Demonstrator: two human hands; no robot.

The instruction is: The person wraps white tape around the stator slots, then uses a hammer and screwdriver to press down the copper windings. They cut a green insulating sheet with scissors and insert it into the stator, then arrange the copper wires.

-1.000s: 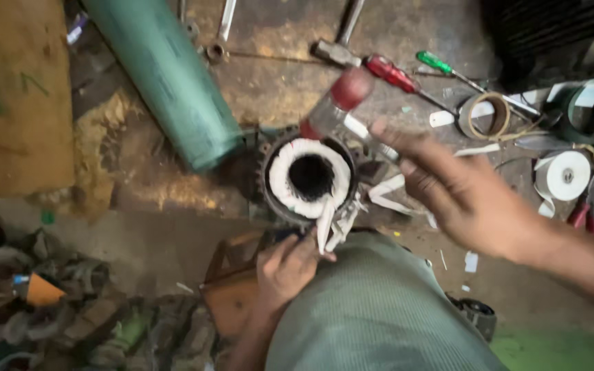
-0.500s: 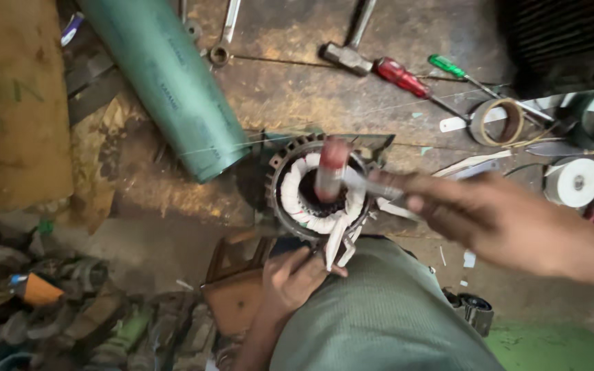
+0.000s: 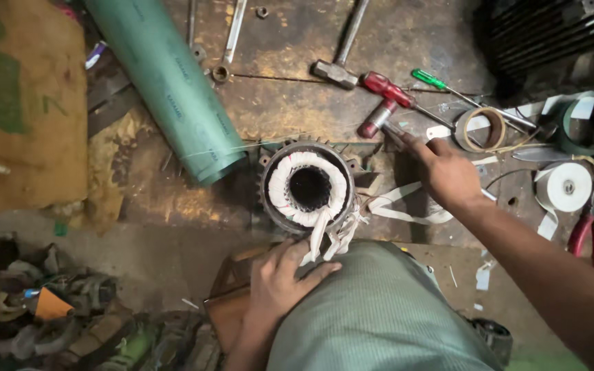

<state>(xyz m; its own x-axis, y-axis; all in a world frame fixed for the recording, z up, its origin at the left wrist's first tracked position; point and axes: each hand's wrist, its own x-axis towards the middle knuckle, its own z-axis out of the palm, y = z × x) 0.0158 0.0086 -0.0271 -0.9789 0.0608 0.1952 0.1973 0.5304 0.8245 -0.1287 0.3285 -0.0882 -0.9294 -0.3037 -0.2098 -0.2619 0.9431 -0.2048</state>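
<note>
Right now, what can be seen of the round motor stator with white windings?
The round motor stator with white windings stands end-up on the stained workbench, dark bore facing the camera. A toothed metal ring surrounds the white-taped coil. White sleeved leads trail toward the person's lap, by the left hand. The green roll lies beside it.

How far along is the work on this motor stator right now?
Done: the stator winding is wrapped in white tape. In hand: the right hand is at the red-handled tool on the bench; the left hand rests by the white leads. Left: the leads hang loose.
</note>
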